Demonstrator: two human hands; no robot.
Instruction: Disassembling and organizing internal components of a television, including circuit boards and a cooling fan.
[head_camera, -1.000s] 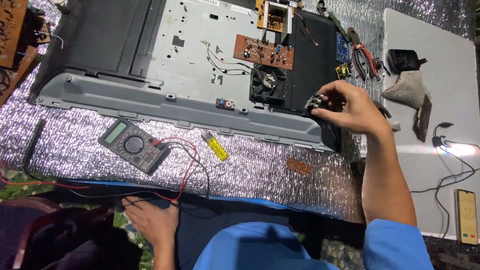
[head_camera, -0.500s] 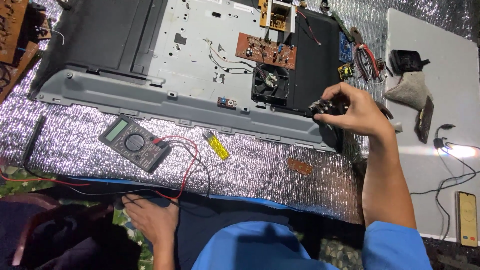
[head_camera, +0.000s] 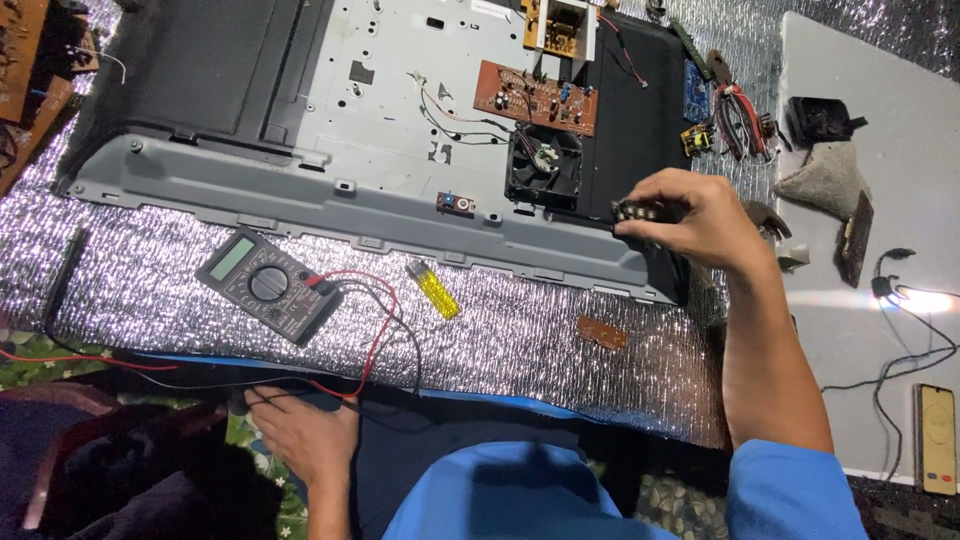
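- Two hands show in the head view: the right hand (head_camera: 690, 215) sits at the right middle of the frame, the left hand (head_camera: 300, 430) low at the lower left.
- Since a second ago the right hand has drawn slightly back from the dark right end of the opened chassis (head_camera: 330, 205), and it now lifts a small black part (head_camera: 632, 211) clear of the grey frame edge; earlier the same part lay lower, against that corner.
- Its fingers are curled closed around the small black part, pinching it from the right; the part's left end sticks out of the grip, just right of the black fan (head_camera: 543, 167).
- The left hand has barely shifted. It rests palm down on the dark cloth at the bottom edge, fingers spread and flat, touching the black and red test leads (head_camera: 375, 330) without gripping them.
- The multimeter (head_camera: 265, 285) lies untouched on the silver foil mat (head_camera: 520, 340), left of centre, with the yellow tool (head_camera: 435, 290) near it.
- My reading: the lifted part looks freed from the chassis corner, so the work centres on that piece, not on the meter.
- Brown circuit board (head_camera: 535, 97) stays mounted above the fan.
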